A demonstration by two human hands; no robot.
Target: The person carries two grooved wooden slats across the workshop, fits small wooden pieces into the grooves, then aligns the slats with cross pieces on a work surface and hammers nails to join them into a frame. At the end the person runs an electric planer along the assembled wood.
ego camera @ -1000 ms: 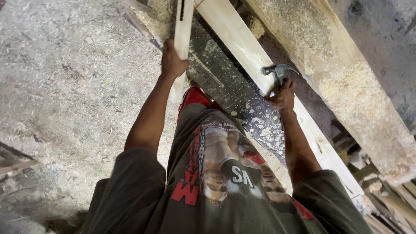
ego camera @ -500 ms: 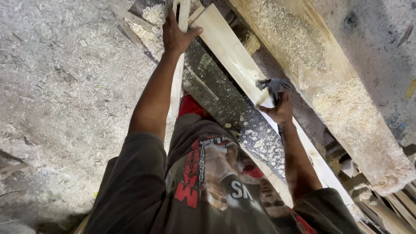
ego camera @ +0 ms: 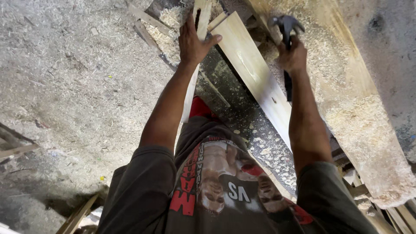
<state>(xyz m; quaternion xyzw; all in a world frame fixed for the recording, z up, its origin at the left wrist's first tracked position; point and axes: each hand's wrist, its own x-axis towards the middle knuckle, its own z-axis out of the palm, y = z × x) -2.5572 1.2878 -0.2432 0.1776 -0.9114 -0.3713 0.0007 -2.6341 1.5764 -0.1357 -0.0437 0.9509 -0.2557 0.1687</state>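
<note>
Head view, only 1 cam. Left hand [ego camera: 194,42] is stretched far out, palm flat w/ fingers spread, pressed onto a narrow wood strip [ego camera: 200,26]; thumb reaches right toward the wide pale plank [ego camera: 255,73]. Hand is mostly open, pinning the strip rather than wrapped round it; can't tell if fingertips curl over its far edge.

Right hand [ego camera: 294,55] is clenched tight round the dark handle of a hammer [ego camera: 286,27]. Hammer head sits at the far end, above the fist, claw and face pointing sideways; handle runs back down along the forearm toward the person.

Key relation: the strip's long axis runs near-to-far, nearly in line w/ the left arm, passing under the hand and continuing back down beside the forearm. The plank lies diagonally, far-left to near-right, between the 2 arms. Strip's far end is just beside the plank's far-left corner; can't tell if they touch. Left hand is on the strip, so it's the nearer 1; hammer hand is off to the right, apart from the strip, w/ the plank between them.

Further right, a big sawdust-covered beam [ego camera: 346,95] runs the same diagonal. Floor [ego camera: 73,78] on the left is grey, littered w/ shavings. A dark board [ego camera: 229,108] w/ sawdust lies under the plank.
</note>
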